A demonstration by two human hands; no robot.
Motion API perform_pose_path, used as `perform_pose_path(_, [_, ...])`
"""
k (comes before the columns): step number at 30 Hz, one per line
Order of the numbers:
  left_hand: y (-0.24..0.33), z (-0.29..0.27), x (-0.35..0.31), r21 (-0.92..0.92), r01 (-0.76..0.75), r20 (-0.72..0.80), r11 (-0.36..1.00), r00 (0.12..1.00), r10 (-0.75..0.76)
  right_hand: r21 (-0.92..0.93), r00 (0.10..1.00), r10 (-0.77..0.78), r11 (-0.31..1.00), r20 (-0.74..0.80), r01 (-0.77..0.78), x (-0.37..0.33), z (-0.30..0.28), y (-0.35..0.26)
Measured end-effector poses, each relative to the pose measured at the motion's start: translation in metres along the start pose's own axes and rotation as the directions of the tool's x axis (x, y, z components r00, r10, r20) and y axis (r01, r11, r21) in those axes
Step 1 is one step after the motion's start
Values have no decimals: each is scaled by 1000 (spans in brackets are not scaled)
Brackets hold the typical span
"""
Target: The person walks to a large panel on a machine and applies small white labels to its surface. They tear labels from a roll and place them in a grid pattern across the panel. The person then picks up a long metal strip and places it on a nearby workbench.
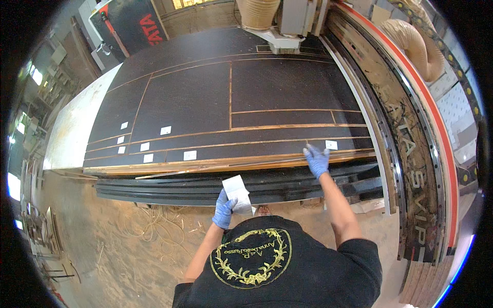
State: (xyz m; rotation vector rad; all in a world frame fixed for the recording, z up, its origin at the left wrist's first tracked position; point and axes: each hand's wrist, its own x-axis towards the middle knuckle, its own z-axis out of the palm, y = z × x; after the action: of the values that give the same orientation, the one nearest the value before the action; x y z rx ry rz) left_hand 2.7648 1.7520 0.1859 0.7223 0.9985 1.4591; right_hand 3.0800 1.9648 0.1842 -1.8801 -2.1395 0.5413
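Your left hand (224,210), in a blue glove, has its fingers closed on a white paper strip (236,191), which stands up from your grip with its lower end hanging toward your right. The strip is at the near side of the work, in front of the black ledge (246,187) that runs below the big dark board (187,95).

Your right hand (317,160), gloved the same way, reaches out over the near edge of that board. Its fingers are spread apart, at the narrow strips nearest you; you cannot tell from here whether the tips press on the surface. Just beside them, on their right, a white label (331,145) lies on the board. Seven more labels lie toward the left, among them one (190,155) on a front strip and one (166,130) farther back.

Light brown cut lines divide the board into large panels and long narrow strips. A thin pale stick (190,171) lies along its front edge. The white table (77,120) shows on the left side, and a long machine beam (411,128) with a red band runs down the right. A beige hose (259,13) hangs at the far side. Sawdust covers the floor (123,236) below you.
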Motion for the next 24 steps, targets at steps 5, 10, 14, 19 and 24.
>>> perform_pose_path(5, [49, 5, 17, 100, -101, 39, 990, 994, 98, 927, 954, -286, 375, 87, 28, -78, 30, -139])
perform_pose_path(10, [71, -17, 27, 22, -119, 87, 993, 989, 117, 967, 915, -351, 220, 200, -127, -125, 33, -215])
perform_pose_path(14, [83, -38, 15, 53, -155, 113, 986, 982, 149, 968, 930, -362, 248, 69, 24, -148, 41, -237])
perform_pose_path(19, [87, -51, -8, 63, -169, 97, 984, 982, 162, 961, 918, -396, 257, 9, 101, -173, 56, -256])
perform_pose_path(24, [80, -71, -23, 176, -182, 87, 967, 982, 169, 941, 935, -352, 326, 30, 92, -189, 69, -272])
